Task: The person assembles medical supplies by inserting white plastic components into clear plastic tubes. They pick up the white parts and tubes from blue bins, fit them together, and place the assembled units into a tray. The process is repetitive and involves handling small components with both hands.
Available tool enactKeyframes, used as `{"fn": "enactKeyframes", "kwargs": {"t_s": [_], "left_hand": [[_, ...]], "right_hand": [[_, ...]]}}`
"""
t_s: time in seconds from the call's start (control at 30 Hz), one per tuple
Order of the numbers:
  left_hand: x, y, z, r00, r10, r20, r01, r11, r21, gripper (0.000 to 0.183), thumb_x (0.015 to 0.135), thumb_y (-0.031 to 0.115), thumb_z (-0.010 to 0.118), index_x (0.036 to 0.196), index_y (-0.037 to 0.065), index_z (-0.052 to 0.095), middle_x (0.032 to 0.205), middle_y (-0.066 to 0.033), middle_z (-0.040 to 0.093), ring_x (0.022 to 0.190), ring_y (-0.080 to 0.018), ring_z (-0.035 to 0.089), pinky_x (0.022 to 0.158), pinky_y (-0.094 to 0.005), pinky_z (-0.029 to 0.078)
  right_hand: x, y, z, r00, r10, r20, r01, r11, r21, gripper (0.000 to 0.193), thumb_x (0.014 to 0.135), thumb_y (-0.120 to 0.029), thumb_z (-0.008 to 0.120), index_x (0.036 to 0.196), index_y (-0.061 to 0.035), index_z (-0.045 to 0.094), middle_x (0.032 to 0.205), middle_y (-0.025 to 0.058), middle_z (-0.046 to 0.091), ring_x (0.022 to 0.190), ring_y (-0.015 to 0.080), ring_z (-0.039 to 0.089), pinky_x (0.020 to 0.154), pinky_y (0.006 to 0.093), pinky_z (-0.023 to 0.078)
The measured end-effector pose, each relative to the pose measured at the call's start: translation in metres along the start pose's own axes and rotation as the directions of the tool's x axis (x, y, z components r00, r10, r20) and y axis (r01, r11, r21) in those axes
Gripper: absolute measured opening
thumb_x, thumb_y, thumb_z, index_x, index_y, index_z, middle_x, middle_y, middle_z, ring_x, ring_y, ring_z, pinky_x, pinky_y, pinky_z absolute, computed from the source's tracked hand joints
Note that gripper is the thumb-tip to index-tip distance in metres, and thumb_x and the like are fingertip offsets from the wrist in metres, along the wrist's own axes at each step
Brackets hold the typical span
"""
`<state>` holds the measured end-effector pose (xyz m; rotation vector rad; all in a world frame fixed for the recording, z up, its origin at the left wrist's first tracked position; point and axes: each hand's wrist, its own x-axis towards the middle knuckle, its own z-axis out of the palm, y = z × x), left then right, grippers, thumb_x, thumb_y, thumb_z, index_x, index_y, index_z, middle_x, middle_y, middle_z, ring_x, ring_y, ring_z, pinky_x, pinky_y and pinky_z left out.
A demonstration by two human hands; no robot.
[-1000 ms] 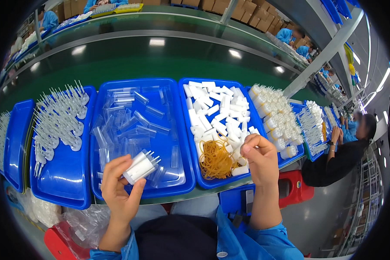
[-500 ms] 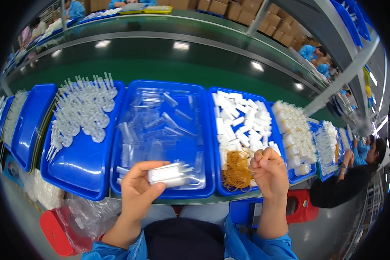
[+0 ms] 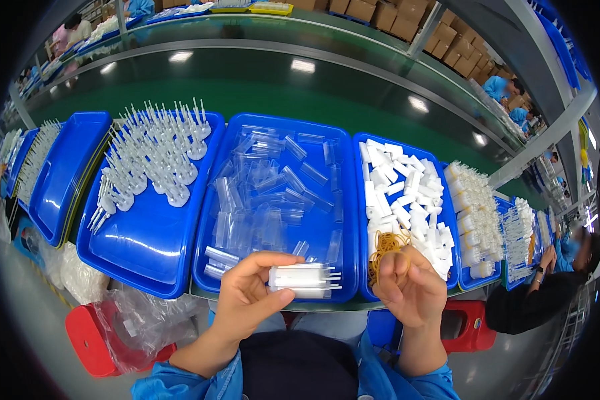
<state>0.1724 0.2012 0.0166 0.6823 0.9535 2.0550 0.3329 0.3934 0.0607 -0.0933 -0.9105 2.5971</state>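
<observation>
My left hand (image 3: 250,293) is closed around a bundle of white blocks with thin rods (image 3: 301,277), thumb below and fingers above. The rod ends stick out to the right. My right hand (image 3: 417,287) is pinched, with a yellowish rubber band (image 3: 399,264) at its fingertips, partly hidden by the fingers. Just behind it lies a heap of tan rubber bands (image 3: 385,248), on the near left part of a blue tray (image 3: 361,200) of small white blocks (image 3: 407,183). The bundle is held over the near edge of a tray of clear plastic sleeves (image 3: 247,220).
To the left, a blue tray (image 3: 137,257) carries white stemmed parts with round bases (image 3: 157,157). Banded white bundles (image 3: 470,213) fill a tray on the right. A green conveyor (image 3: 247,80) runs behind. Red stools (image 3: 90,340) stand below; a co-worker (image 3: 537,293) works at far right.
The view has shifted, so the trays appear farther right. The bundle in my left hand now lies more level, and my right hand has come closer to it, fingers still pinched.
</observation>
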Motion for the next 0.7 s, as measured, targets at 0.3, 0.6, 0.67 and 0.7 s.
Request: {"fn": "enactKeyframes", "kwargs": {"t_s": [0.3, 0.6, 0.67, 0.7], "left_hand": [[-0.002, -0.005, 0.009, 0.978, 0.173, 0.118, -0.209, 0.854, 0.476, 0.040, 0.083, -0.008, 0.067, 0.122, -0.005, 0.057, 0.129, -0.0185, 0.052, 0.121, -0.0255, 0.055, 0.097, -0.0365, 0.053], [-0.002, -0.017, -0.018, 0.947, -0.132, 0.293, 0.309, 0.620, -0.721, 0.050, 0.092, 0.013, 0.065, 0.135, -0.003, 0.044, 0.129, -0.0223, 0.055, 0.118, -0.0335, 0.058, 0.096, -0.0450, 0.052], [-0.004, -0.029, -0.023, 0.952, -0.078, 0.295, 0.293, 0.504, -0.813, 0.051, 0.089, 0.013, 0.067, 0.133, 0.001, 0.045, 0.137, -0.0259, 0.046, 0.128, -0.0387, 0.047, 0.094, -0.0438, 0.054], [-0.005, -0.034, -0.023, 0.956, -0.052, 0.289, 0.282, 0.437, -0.854, 0.052, 0.088, 0.014, 0.068, 0.132, 0.003, 0.045, 0.140, -0.0278, 0.041, 0.133, -0.0413, 0.042, 0.092, -0.0431, 0.055]], "right_hand": [[0.019, 0.014, 0.045, 0.969, 0.045, 0.242, 0.246, -0.232, -0.941, 0.080, 0.066, -0.020, 0.087, 0.136, -0.0085, 0.050, 0.128, 0.0131, 0.054, 0.080, 0.0194, 0.069, 0.058, 0.0296, 0.053], [0.008, 0.012, 0.001, 0.879, 0.404, 0.255, 0.079, 0.403, -0.912, 0.030, 0.087, -0.012, 0.066, 0.114, -0.0016, 0.060, 0.082, 0.0110, 0.068, 0.071, 0.0197, 0.066, 0.060, 0.0310, 0.050], [-0.011, 0.015, -0.004, 0.785, 0.467, 0.407, -0.301, 0.862, -0.408, 0.020, 0.093, -0.010, 0.056, 0.107, -0.0016, 0.066, 0.071, 0.0123, 0.066, 0.063, 0.0186, 0.067, 0.062, 0.0332, 0.052], [-0.011, 0.014, -0.004, 0.786, 0.468, 0.404, -0.303, 0.861, -0.408, 0.020, 0.093, -0.010, 0.056, 0.107, -0.0016, 0.066, 0.071, 0.0123, 0.066, 0.063, 0.0186, 0.067, 0.062, 0.0332, 0.052]]}}
